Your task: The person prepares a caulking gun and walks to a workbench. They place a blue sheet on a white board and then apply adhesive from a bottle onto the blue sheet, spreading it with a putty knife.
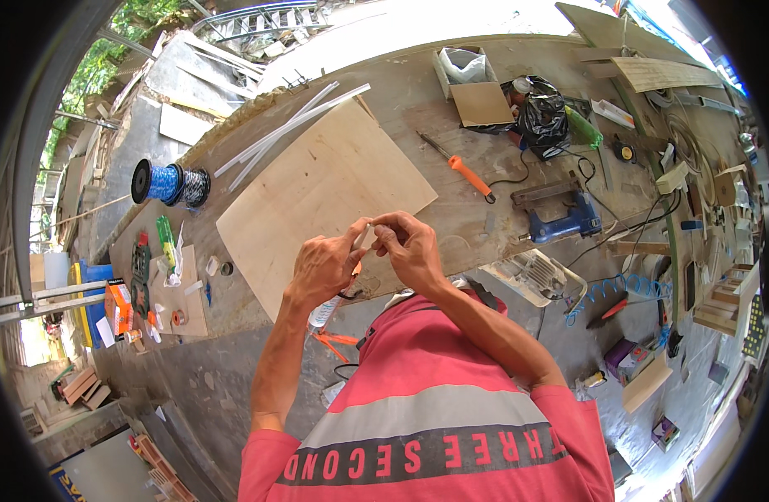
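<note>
Over the near edge of a square plywood sheet (326,180), my two hands meet with bent, pinching fingers. Between them is a small, pale, narrow piece (369,238), too small to name. My left hand (324,261) grips it from one side, while the fingertips of my right hand (408,249) close on its other end. Just below my left hand, a white bottle (322,315) is partly hidden by my forearm. Beyond the sheet's upper corner, thin white strips (288,130) lie across the workbench (401,84).
To the right are an orange-handled soldering iron (471,176), a blue air stapler (566,219), a black plastic bag (545,117) and an open cardboard box (478,102). Cord spools (163,182) stand left, near a green bottle (165,238). A dusty motor-like machine (535,276) sits right of my body.
</note>
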`<state>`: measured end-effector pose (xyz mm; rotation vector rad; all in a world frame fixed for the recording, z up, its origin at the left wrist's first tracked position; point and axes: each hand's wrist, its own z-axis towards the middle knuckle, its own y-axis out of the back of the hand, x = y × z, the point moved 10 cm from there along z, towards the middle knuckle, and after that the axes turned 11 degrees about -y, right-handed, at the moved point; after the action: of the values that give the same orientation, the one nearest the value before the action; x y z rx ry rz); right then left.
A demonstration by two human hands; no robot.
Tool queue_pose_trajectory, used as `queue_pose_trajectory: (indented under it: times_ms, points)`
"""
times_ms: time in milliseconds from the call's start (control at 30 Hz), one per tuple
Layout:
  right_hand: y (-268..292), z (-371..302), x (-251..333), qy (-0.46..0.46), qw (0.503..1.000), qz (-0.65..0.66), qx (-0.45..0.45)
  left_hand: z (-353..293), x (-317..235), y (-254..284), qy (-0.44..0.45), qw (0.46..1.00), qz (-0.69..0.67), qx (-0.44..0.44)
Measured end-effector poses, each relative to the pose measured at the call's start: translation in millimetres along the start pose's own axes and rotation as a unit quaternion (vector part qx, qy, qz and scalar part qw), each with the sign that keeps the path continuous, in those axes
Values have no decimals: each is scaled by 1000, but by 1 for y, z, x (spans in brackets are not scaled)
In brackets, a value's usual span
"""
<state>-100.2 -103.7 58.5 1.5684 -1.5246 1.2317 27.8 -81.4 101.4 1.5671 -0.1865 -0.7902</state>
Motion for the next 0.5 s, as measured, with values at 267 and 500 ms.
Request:
queue_pose_trajectory:
  times_ms: [267, 500]
  points:
    - [1, 3, -8, -4, 1000, 18, 1, 2, -2, 2, 4, 1000, -12, -1]
    - [2, 6, -8, -24, 1000, 15, 7, 4, 1, -1, 10, 1000, -6, 17]
